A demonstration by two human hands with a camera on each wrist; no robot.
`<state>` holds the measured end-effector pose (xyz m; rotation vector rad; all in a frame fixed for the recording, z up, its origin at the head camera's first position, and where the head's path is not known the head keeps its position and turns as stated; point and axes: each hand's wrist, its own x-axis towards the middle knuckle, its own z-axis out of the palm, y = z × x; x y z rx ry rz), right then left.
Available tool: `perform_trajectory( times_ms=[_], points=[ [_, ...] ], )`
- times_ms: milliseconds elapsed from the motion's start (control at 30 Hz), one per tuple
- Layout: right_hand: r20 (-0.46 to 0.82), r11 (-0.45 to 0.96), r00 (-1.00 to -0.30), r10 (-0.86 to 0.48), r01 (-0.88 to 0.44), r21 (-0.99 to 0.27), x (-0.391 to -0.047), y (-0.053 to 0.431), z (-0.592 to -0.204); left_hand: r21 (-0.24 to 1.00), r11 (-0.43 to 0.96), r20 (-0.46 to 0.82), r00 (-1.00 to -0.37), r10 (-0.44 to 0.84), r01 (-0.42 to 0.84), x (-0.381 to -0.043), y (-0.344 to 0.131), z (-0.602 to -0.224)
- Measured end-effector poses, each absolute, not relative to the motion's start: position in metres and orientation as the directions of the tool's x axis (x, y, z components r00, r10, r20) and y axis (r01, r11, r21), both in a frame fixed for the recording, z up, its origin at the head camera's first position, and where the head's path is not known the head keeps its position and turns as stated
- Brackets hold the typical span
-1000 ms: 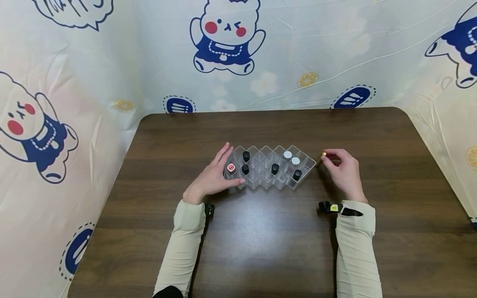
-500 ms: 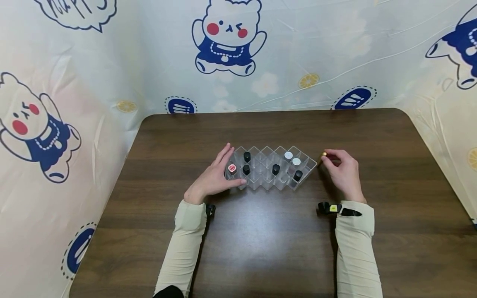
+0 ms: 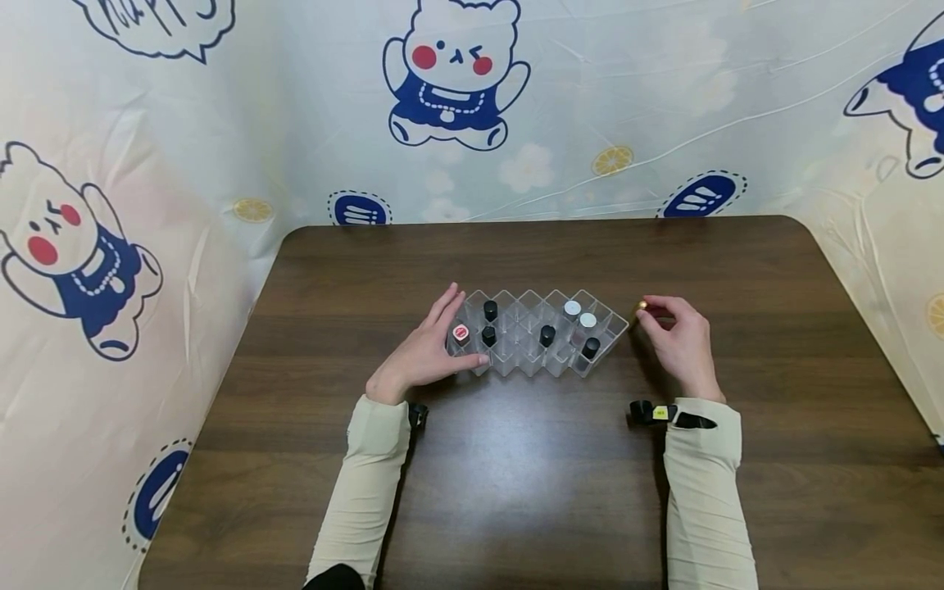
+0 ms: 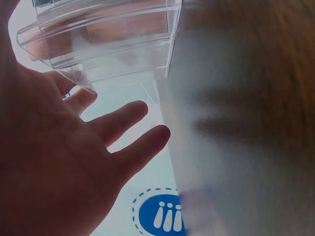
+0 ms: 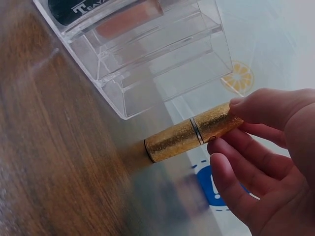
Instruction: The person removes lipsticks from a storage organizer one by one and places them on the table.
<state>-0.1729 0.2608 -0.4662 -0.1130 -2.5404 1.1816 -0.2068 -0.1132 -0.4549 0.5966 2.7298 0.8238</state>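
Observation:
A clear lipstick organizer [image 3: 519,332] with zigzag compartments lies mid-table, holding several lipsticks with black or pale tops. At its left end is my left hand [image 3: 424,348], thumb along the front edge and straight fingers past the back-left corner. The left wrist view shows the same hand [image 4: 64,142] with two fingers spread free below the clear wall. To the right of the organizer, my right hand [image 3: 682,340] pinches a gold lipstick tube [image 5: 179,137] near its top between thumb and fingers. The tube is tilted in the right wrist view, its dark-rimmed end close over the table.
The brown wooden table [image 3: 501,492] extends around the organizer on all sides. A printed cloth [image 3: 590,106] with cartoon bears hangs behind it and at both sides. A red-topped lipstick [image 3: 460,333] stands in the organizer's left end, beside the left hand.
The whole head view has shifted slightly. Both hands, the organizer and the gold lipstick tube keep their places relative to one another.

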Motion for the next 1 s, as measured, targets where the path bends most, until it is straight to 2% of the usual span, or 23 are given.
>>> perform_trajectory(
  times_ms=[633,1000],
  points=[
    [0.252,0.637,-0.945,0.210,-0.063,-0.768,-0.170,0.264,-0.463,0.579,0.752,-0.098,-0.889,0.446,0.314,-0.207,-0.114,-0.454],
    [0.291,0.631,-0.915,0.279,-0.053,-0.774,-0.163,0.264,-0.446,0.577,0.754,-0.103,-0.888,0.448,0.313,-0.207,-0.113,-0.454]
  ],
)
